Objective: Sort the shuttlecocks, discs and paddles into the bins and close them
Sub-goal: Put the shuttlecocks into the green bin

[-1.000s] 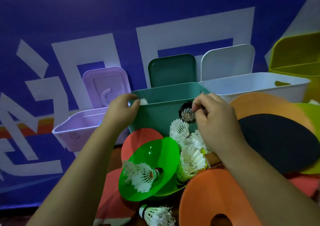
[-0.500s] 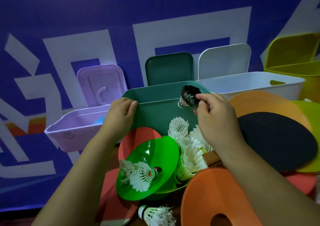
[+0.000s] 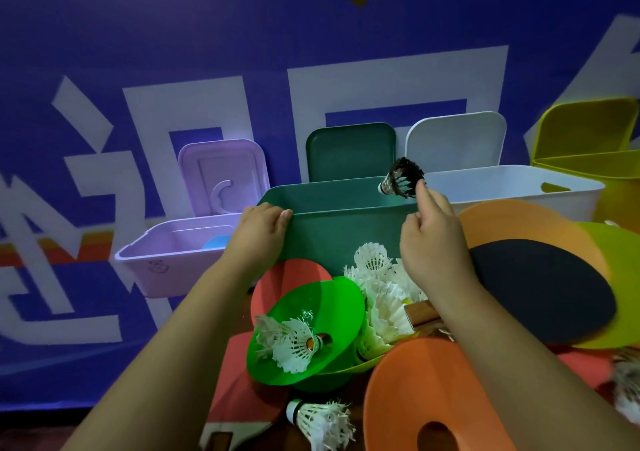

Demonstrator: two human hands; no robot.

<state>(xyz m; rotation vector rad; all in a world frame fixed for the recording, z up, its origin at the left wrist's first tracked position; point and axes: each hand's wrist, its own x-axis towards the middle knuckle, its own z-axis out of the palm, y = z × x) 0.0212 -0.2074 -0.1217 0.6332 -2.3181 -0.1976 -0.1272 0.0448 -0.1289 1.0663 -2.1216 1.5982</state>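
Left hand [image 3: 261, 232] grips the near rim of the teal bin [image 3: 343, 236], fingers curled over its edge. Right hand [image 3: 433, 239] is raised at the bin's right corner. Its index fingertip [image 3: 420, 187] touches the feather skirt of a black shuttlecock [image 3: 401, 180] just above it, over the bin's opening. Whether the shuttlecock is pinched cannot be told. White shuttlecocks [image 3: 377, 277] lie just below the right hand.

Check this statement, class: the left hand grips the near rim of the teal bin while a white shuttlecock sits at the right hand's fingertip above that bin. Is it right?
Not quite. The shuttlecock at the fingertip of the right hand is black, not white, as the head view shows. The left hand does grip the near rim of the teal bin.
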